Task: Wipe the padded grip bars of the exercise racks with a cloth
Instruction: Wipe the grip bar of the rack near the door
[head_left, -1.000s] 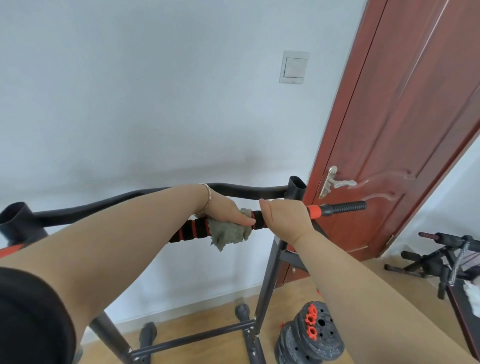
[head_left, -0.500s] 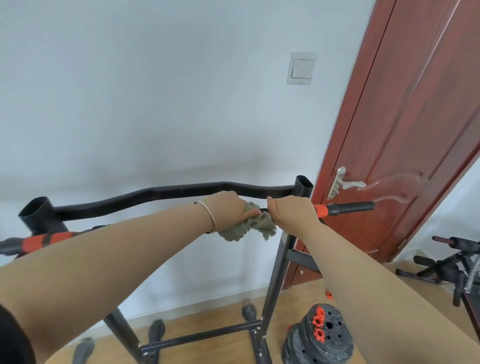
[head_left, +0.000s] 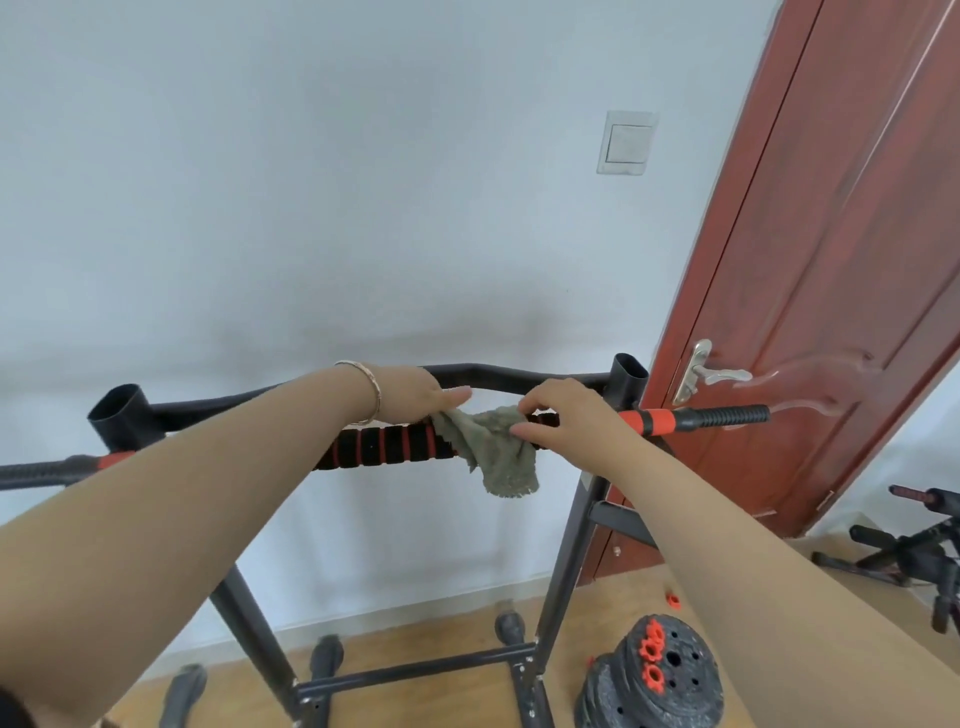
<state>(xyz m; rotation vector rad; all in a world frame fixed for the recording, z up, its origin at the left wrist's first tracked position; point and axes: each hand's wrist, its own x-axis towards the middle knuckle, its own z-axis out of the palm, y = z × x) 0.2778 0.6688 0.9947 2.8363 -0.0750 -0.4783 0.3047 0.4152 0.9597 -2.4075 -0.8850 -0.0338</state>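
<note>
Fingers (head_left: 525, 430) of right hand (head_left: 569, 415) pinch the cloth (head_left: 501, 452) at its right end; left hand (head_left: 415, 396) grips its left end, fingers mostly hidden. Cloth drapes over padded grip bar (head_left: 384, 447) on black rack (head_left: 576, 545). Weight plates (head_left: 660, 686) on floor near right, door (head_left: 831, 312) far right.

The right hand (head_left: 566, 415) has let go of the padded bar (head_left: 384, 447) and now pinches the cloth (head_left: 498, 447); the left hand (head_left: 415, 392) is no longer wrapped round the bar but raised above it; the cloth now hangs loose, baring more striped padding to its left.
</note>
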